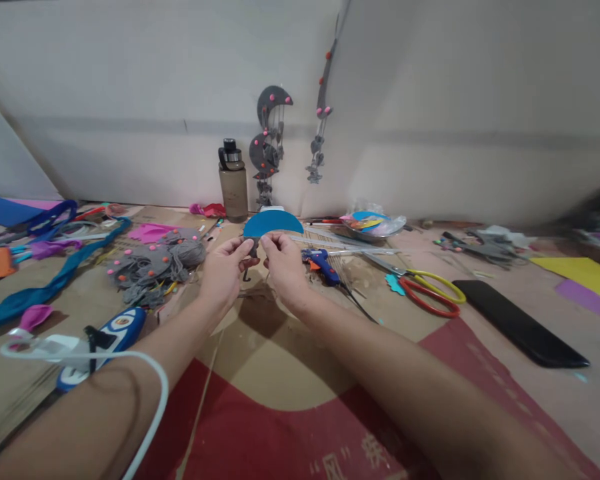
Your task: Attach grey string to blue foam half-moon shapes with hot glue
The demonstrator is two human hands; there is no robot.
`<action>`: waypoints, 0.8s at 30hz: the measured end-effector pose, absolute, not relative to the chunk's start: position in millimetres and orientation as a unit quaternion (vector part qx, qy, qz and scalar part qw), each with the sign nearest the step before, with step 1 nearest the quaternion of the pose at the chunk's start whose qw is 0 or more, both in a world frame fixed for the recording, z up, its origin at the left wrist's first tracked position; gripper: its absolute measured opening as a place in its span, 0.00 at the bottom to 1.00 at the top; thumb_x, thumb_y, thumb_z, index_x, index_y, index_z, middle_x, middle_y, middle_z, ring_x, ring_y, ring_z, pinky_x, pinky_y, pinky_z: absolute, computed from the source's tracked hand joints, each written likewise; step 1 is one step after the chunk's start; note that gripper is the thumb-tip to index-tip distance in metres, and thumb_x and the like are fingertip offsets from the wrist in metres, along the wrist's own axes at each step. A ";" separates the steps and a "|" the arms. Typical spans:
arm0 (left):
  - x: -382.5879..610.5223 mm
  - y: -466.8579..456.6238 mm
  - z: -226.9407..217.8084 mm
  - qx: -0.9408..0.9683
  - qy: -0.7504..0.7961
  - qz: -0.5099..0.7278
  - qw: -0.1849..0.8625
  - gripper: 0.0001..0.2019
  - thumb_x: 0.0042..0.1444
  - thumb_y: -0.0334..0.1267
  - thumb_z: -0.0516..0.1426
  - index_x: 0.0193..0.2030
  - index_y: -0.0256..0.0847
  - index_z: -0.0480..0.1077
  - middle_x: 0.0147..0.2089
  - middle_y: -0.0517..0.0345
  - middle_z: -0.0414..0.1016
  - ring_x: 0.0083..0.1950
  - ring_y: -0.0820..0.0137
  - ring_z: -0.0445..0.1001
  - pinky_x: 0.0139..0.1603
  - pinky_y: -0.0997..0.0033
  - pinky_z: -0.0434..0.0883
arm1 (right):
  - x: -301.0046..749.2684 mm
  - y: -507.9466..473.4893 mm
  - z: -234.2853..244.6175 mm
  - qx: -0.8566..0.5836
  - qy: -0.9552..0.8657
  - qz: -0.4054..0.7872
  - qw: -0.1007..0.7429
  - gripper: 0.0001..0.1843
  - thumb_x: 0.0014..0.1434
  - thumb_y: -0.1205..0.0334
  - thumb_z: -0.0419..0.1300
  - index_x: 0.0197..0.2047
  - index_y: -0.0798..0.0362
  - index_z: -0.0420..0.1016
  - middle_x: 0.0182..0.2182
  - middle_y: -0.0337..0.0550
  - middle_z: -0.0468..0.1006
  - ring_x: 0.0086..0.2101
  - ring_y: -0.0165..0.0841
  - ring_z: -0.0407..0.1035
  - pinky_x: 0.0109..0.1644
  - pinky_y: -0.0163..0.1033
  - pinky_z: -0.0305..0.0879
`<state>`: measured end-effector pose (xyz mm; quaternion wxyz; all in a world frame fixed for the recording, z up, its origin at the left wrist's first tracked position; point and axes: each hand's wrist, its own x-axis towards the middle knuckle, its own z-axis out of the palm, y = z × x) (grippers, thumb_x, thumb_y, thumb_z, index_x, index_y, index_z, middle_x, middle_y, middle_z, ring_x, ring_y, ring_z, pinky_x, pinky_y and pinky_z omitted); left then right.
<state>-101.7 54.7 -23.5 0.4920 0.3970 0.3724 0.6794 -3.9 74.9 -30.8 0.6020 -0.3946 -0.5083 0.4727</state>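
A blue piece with a rounded top edge [273,221], which looks like felt, stands up between my two hands over the middle of the cardboard. My left hand [221,272] is closed in a pinch at its lower left edge. My right hand [286,268] pinches the lower edge close by, thumb and finger together. Below my left fingertips hangs a small dark strip with a curled end [247,275]; what it belongs to is hidden. Just right of my right hand lies a blue glue gun [325,265] with a dark cord.
Scissors with red and yellow handles [430,293] and a black phone [520,323] lie right. A bottle [233,190] stands behind. Grey felt pieces with pompoms [153,267] and a blue-and-white tool [105,343] lie left. Felt moon hangings [273,107] hang on the wall.
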 end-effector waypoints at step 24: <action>-102.7 54.8 -31.7 0.447 0.452 0.649 0.418 0.13 0.42 0.40 0.63 0.34 0.36 0.71 0.34 0.55 0.74 0.32 0.73 0.71 0.29 0.75 0.69 | -4.1 68.9 -30.7 -0.396 -0.568 0.416 0.589 0.08 0.52 0.59 0.54 0.28 0.54 0.67 0.24 0.35 0.69 0.26 0.27 0.62 0.32 0.33 0.59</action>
